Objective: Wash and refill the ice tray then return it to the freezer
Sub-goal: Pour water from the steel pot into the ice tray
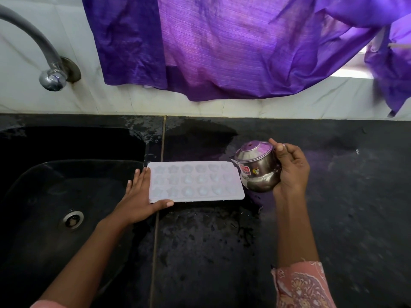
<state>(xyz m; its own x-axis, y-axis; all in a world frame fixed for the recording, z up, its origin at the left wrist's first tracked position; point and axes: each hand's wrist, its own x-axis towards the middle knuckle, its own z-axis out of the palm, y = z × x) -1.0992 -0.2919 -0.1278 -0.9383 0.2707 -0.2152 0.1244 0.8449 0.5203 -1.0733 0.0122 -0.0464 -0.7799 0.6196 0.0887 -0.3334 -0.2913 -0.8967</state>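
Note:
A white ice tray (195, 181) with star and round moulds lies flat on the wet black counter (333, 196), just right of the sink. My left hand (140, 196) rests against the tray's left end, fingers along the edge and thumb at its near corner. My right hand (289, 172) grips a small round steel pot (258, 170), tilted to the left, its rim hanging over the tray's right end. I cannot tell whether water is flowing.
The black sink (44, 174) with a steel drain (72, 218) fills the left side. A curved tap (52, 78) juts from the white tiled wall above it. A purple curtain (222, 45) hangs over the back wall.

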